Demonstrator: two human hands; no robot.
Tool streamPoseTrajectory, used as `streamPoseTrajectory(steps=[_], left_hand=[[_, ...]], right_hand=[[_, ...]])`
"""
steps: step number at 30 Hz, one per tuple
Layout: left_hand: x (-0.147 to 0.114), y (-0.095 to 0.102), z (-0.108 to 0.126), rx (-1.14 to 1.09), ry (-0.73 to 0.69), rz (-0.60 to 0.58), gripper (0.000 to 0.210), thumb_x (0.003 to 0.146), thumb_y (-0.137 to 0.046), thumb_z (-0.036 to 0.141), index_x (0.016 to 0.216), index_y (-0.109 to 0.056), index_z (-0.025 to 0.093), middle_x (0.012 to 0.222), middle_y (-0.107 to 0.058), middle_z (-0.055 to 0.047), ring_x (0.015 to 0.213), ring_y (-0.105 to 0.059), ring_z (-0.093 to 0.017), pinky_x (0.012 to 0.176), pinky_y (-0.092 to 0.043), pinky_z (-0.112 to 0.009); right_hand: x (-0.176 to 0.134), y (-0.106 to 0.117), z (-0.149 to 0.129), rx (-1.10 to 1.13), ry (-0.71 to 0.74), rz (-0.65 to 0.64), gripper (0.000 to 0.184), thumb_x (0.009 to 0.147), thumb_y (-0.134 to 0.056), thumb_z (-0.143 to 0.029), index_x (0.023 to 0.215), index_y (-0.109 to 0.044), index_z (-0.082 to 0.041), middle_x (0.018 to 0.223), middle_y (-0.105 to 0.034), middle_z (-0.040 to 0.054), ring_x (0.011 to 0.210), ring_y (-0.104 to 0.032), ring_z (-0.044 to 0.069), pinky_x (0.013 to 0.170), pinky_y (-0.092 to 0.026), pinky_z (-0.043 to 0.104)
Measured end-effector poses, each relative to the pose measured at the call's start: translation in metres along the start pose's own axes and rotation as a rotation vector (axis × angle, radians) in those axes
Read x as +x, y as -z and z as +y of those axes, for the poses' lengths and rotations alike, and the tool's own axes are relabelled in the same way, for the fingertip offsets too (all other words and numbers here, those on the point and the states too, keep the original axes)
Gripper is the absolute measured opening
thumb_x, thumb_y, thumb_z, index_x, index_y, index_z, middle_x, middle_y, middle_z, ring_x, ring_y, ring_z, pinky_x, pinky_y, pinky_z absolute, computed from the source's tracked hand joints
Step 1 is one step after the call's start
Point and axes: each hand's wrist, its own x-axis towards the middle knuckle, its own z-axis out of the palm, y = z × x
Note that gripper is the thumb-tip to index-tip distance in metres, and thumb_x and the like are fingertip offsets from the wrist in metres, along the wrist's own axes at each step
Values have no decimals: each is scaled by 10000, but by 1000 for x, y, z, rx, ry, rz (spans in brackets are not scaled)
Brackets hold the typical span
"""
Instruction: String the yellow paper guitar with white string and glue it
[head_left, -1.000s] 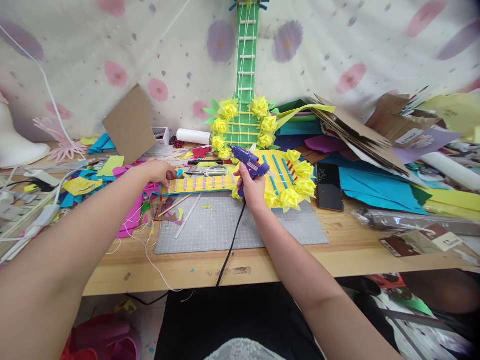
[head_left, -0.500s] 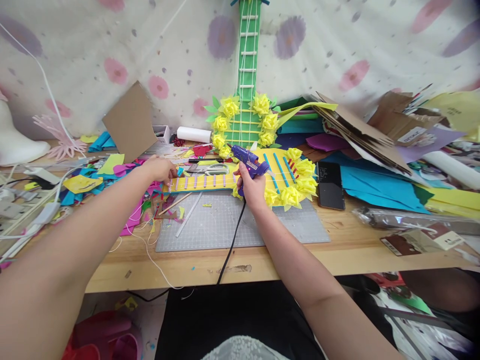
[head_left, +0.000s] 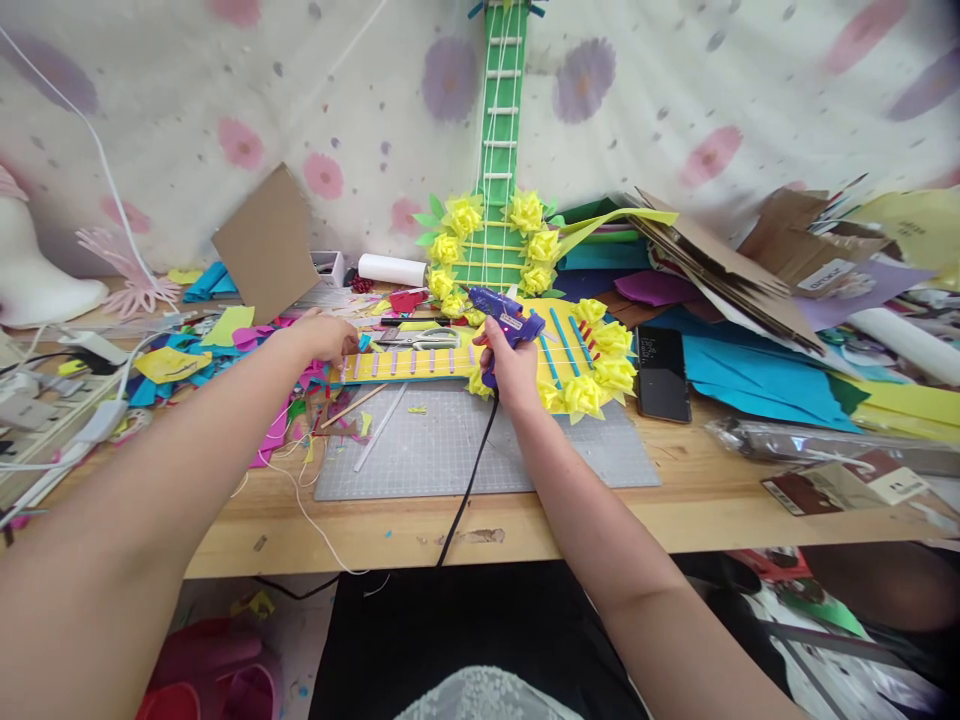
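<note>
A blue hot glue gun (head_left: 517, 322) is in my right hand (head_left: 510, 368), its nozzle over the body of a yellow paper guitar. That guitar (head_left: 420, 364) lies flat, with lilac strips across its neck, blue strips on its body and yellow paper flowers (head_left: 583, 393) around the rim. At the left end of the neck, my left hand (head_left: 330, 338) has its fingers curled together. What they pinch there is hidden. Thin white strings run along the neck. Behind stands a green paper guitar (head_left: 501, 150) with yellow flowers, leaning upright.
A grey cutting mat (head_left: 442, 460) lies beneath the guitar, with a clear glue stick (head_left: 380, 428) on it. Paper scraps (head_left: 176, 362) and a power strip (head_left: 60, 425) crowd the left. To the right are a phone (head_left: 663, 374), blue paper (head_left: 757, 375) and stacked cardboard (head_left: 720, 250).
The view has shifted slightly. Both hands stay in about the same places on the guitar, and the glue gun remains in my right hand.
</note>
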Motion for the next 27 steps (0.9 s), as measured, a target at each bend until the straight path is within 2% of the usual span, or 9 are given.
streamPoseTrajectory(steps=[3,6,9,13,18,20,23,25,27], left_hand=[[-7,13,5,41,102,-27,632,536,-712,315,1159,-612,279,1079,-681,-51,1050,-568,-291,988,-277,-436],[-20,31,6,-17,156,59,500,617,-677,354,1105,-642,254,1059,-684,-28,1010,-582,-242,913,-366,-334],[-36,44,1,-59,297,192,343,751,-545,389,1014,-676,210,1020,-681,-7,909,-581,-185,810,-419,-279],[-58,50,-7,-117,471,370,367,814,-430,358,1037,-659,177,1049,-660,-23,896,-560,-182,772,-437,-300],[-75,49,-14,-184,579,408,419,810,-427,433,1062,-644,178,1034,-665,-29,875,-563,-182,750,-440,-305],[-74,46,-8,-183,567,406,448,803,-422,499,1001,-662,176,960,-675,-33,844,-569,-187,721,-440,-300],[-62,33,19,-179,508,394,460,769,-452,576,892,-676,193,893,-679,-44,835,-592,-216,714,-440,-310],[-48,20,44,-190,355,349,432,753,-488,578,908,-663,215,935,-682,-47,892,-602,-238,760,-442,-319],[-32,7,69,-185,101,345,449,731,-534,568,992,-630,215,1058,-656,-60,998,-581,-254,840,-428,-331]], right_hand=[[8,6,-5,13,-20,-3,410,733,-573,-563,620,-570,-169,435,-481,-36,361,-429,61,385,-383,197],[18,13,-5,-6,-78,-54,408,713,-602,-555,616,-574,-159,488,-539,-8,371,-450,63,382,-392,204],[24,20,-5,-54,-153,-149,343,695,-653,-487,644,-576,-156,579,-609,25,415,-498,73,391,-423,206],[26,30,-12,-108,-214,-270,254,673,-705,-380,699,-592,-154,682,-652,50,472,-532,79,407,-457,204],[27,48,-26,-163,-179,-298,282,672,-699,-410,697,-606,-145,670,-640,44,450,-511,68,384,-431,200],[30,57,-30,-197,-163,-283,305,670,-693,-434,677,-603,-143,632,-632,40,420,-487,63,358,-396,198],[38,72,-35,-266,-119,-236,311,662,-694,-441,664,-601,-144,554,-601,17,380,-440,50,331,-341,188],[43,83,-36,-324,-93,-205,312,664,-690,-443,645,-602,-145,489,-560,-4,363,-414,45,326,-319,182],[46,93,-37,-351,-66,-183,317,674,-677,-455,630,-606,-149,438,-518,-19,357,-405,48,327,-311,178]])
